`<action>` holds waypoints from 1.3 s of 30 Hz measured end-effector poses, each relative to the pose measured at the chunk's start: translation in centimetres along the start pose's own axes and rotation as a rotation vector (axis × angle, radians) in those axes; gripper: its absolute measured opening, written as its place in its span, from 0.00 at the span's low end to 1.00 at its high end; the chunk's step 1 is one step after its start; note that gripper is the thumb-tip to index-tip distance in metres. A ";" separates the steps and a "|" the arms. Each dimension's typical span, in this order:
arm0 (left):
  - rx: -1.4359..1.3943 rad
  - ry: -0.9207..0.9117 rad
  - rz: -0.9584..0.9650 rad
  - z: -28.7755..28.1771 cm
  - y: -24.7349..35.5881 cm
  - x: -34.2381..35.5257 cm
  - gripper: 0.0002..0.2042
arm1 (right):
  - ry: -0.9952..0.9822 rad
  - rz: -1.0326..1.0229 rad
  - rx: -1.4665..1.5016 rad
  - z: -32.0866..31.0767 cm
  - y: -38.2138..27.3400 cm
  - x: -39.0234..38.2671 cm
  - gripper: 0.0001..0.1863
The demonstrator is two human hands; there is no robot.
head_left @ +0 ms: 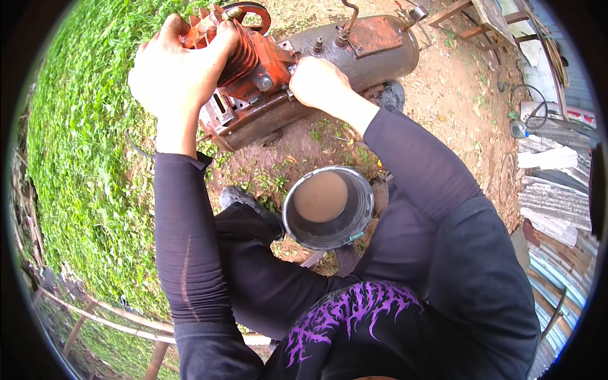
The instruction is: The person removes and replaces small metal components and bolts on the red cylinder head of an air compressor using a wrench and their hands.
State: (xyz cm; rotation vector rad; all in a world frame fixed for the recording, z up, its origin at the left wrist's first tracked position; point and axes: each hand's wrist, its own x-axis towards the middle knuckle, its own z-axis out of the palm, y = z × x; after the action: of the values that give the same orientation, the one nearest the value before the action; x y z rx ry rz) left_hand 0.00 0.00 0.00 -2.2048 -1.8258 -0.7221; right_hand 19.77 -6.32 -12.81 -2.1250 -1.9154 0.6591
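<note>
Compressor pump [244, 69], orange, finned, rusty, grimy tank [361, 50]

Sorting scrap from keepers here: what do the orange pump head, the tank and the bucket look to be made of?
Pump head: likely cast metal, finned, with worn orange paint. Tank: steel by the look, dull grey-brown with rust patches. Bucket: unclear, dark smooth wall, maybe plastic or painted metal, holding murky brown liquid.

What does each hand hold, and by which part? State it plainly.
The left hand grips the orange finned cylinder head of the air compressor over its top. The right hand is closed at its side; what it pinches is hidden.
</note>
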 end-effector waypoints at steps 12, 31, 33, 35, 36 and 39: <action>-0.035 -0.022 0.028 -0.2 0.0 0.0 0.31 | -0.024 -0.218 -0.195 -0.1 2.8 -0.1 0.14; -1.000 -0.508 0.164 -4.8 5.4 -8.4 0.19 | -0.055 -0.323 0.875 -8.9 -1.4 -9.7 0.10; -1.042 -0.552 0.076 -4.9 5.7 -8.4 0.17 | -0.021 -0.375 0.850 -8.6 -1.1 -9.8 0.09; -1.159 -0.631 -0.072 -4.0 5.3 -8.4 0.17 | 0.015 -0.431 0.778 -9.0 -1.1 -9.7 0.08; -1.150 -0.631 -0.073 -4.1 5.5 -8.1 0.14 | 0.019 -0.419 0.774 -9.1 -1.0 -9.7 0.08; -1.279 -0.620 -0.167 -3.9 5.8 -7.6 0.13 | -0.006 -0.369 0.807 -9.2 -0.9 -9.5 0.08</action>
State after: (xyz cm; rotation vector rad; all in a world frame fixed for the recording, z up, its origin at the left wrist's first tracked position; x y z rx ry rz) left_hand 3.66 -9.61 0.63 -3.3292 -2.1154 -1.7757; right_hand 22.59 -14.21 -2.54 -1.2422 -1.5787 1.1038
